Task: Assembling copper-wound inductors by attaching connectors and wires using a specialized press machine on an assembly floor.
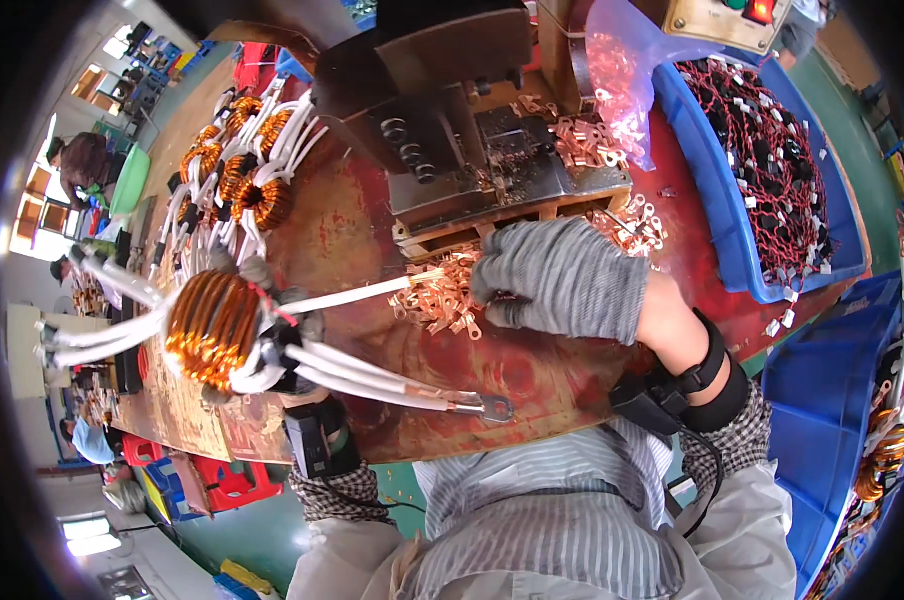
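Overall, a worn red table [352,215] spreads widest, bearing a dark metal press [452,110] and, to its right, a blue bin [712,190]. Above the table's left part, the gloved left hand [314,328] grips a copper-wound coil [212,330] with white leads [342,297]. The gloved right hand [567,280] curls beside small copper lugs [437,300]; whether it pinches one, I cannot tell.
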The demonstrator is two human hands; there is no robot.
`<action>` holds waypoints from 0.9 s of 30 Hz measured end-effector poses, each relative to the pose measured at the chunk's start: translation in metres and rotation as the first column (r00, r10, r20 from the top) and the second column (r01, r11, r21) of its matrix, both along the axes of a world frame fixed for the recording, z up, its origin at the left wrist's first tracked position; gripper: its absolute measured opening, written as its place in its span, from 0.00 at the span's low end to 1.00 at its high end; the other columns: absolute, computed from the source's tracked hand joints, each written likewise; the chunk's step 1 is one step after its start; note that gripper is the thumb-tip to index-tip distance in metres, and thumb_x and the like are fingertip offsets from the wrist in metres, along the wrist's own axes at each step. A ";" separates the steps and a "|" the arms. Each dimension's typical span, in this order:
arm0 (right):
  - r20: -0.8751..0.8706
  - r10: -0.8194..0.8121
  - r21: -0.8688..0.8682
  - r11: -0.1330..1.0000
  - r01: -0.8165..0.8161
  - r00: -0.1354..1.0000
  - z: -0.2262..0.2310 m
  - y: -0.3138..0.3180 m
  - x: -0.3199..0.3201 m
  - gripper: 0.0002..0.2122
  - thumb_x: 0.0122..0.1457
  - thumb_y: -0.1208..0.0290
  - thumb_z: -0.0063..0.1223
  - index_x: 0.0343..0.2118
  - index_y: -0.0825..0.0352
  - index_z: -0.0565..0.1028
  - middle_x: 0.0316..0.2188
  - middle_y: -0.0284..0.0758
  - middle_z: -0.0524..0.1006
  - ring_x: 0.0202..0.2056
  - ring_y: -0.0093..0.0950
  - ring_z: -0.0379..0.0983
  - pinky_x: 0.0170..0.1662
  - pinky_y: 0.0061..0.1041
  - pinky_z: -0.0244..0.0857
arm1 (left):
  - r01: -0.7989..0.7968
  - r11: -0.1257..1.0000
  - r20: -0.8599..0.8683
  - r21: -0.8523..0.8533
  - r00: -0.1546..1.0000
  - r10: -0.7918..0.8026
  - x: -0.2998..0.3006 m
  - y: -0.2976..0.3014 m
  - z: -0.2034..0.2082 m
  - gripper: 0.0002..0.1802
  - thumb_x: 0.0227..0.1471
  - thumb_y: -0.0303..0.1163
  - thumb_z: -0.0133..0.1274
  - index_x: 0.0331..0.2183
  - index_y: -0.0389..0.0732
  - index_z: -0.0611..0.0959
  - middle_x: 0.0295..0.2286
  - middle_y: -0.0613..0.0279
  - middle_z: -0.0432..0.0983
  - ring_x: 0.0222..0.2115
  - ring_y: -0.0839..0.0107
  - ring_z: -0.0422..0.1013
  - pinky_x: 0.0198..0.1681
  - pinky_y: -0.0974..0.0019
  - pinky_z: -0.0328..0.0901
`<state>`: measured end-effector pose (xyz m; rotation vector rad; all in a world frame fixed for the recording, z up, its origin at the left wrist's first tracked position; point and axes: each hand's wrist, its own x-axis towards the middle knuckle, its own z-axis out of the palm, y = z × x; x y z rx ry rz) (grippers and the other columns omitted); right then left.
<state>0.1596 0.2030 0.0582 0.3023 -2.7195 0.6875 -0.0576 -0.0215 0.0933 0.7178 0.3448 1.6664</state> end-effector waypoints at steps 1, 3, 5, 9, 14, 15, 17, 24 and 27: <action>0.076 -0.028 -0.046 0.998 0.031 0.997 0.005 0.004 0.000 0.05 0.43 0.68 0.50 0.22 0.63 0.72 0.21 0.39 0.71 0.29 0.37 0.69 0.31 0.34 0.63 | -0.184 0.978 -0.071 0.101 0.979 0.191 -0.045 -0.038 -0.068 0.27 0.51 0.34 0.44 0.53 0.46 0.58 0.49 0.52 0.57 0.46 0.51 0.61 0.45 0.48 0.61; 0.099 -0.057 -0.087 0.994 0.065 0.993 -0.001 0.014 0.000 0.07 0.45 0.67 0.51 0.23 0.64 0.69 0.22 0.38 0.71 0.29 0.38 0.69 0.31 0.33 0.63 | -0.362 0.876 -0.332 0.320 0.823 0.461 -0.005 -0.002 -0.068 0.28 0.45 0.30 0.50 0.49 0.37 0.62 0.46 0.53 0.62 0.42 0.59 0.64 0.42 0.56 0.64; 0.089 -0.056 -0.195 0.978 0.072 0.994 0.003 0.017 0.004 0.06 0.46 0.68 0.50 0.24 0.65 0.69 0.22 0.38 0.71 0.29 0.39 0.69 0.31 0.32 0.63 | -0.431 0.870 -0.101 0.240 0.880 0.463 0.006 0.003 -0.072 0.23 0.44 0.26 0.48 0.45 0.31 0.68 0.41 0.51 0.68 0.37 0.64 0.69 0.39 0.61 0.65; 0.126 -0.061 -0.467 0.877 0.114 0.990 0.028 0.022 0.013 0.07 0.47 0.73 0.51 0.29 0.68 0.70 0.24 0.36 0.73 0.28 0.31 0.71 0.33 0.25 0.64 | -0.894 0.436 -0.900 0.103 0.104 0.424 -0.002 -0.014 -0.119 0.18 0.40 0.24 0.52 0.38 0.31 0.73 0.33 0.57 0.74 0.30 0.70 0.71 0.35 0.70 0.66; 0.102 -0.081 -0.796 0.591 0.130 0.991 0.020 0.017 0.011 0.09 0.48 0.78 0.50 0.35 0.70 0.71 0.28 0.33 0.74 0.32 0.20 0.69 0.38 0.20 0.65 | -0.826 0.284 -0.859 0.487 -0.395 0.325 0.017 -0.010 -0.104 0.14 0.35 0.23 0.56 0.31 0.32 0.77 0.29 0.61 0.75 0.29 0.74 0.71 0.35 0.72 0.65; 0.127 -0.073 -0.807 0.573 0.146 0.989 0.023 0.016 0.011 0.09 0.48 0.78 0.49 0.34 0.70 0.72 0.27 0.32 0.74 0.31 0.19 0.69 0.38 0.20 0.64 | -0.727 0.324 -0.796 0.605 -0.550 0.251 0.018 -0.010 -0.100 0.13 0.37 0.23 0.55 0.31 0.31 0.77 0.30 0.60 0.75 0.29 0.73 0.71 0.36 0.72 0.65; 0.104 -0.080 -0.821 0.555 0.131 0.991 0.018 0.016 0.010 0.09 0.48 0.78 0.49 0.34 0.70 0.72 0.26 0.32 0.73 0.30 0.19 0.68 0.38 0.19 0.64 | -0.855 0.327 -0.870 0.402 -0.245 0.428 0.016 -0.009 -0.106 0.12 0.39 0.24 0.54 0.31 0.30 0.77 0.29 0.59 0.75 0.29 0.73 0.71 0.36 0.71 0.65; 0.079 -0.049 -0.763 0.640 0.093 0.996 0.031 0.011 0.010 0.08 0.47 0.77 0.51 0.32 0.69 0.72 0.26 0.31 0.72 0.32 0.18 0.67 0.39 0.19 0.63 | -0.710 0.356 -0.792 0.607 -0.505 0.342 -0.016 -0.030 -0.126 0.11 0.38 0.23 0.53 0.29 0.29 0.79 0.28 0.57 0.76 0.30 0.71 0.73 0.37 0.72 0.66; 0.157 -0.030 -0.768 0.625 0.141 0.987 0.025 0.014 0.009 0.07 0.47 0.75 0.53 0.30 0.69 0.73 0.25 0.30 0.73 0.32 0.18 0.67 0.37 0.19 0.63 | -0.681 0.354 -0.760 0.641 -0.500 0.416 -0.026 -0.042 -0.140 0.12 0.34 0.22 0.55 0.29 0.30 0.79 0.28 0.57 0.77 0.31 0.72 0.73 0.37 0.72 0.66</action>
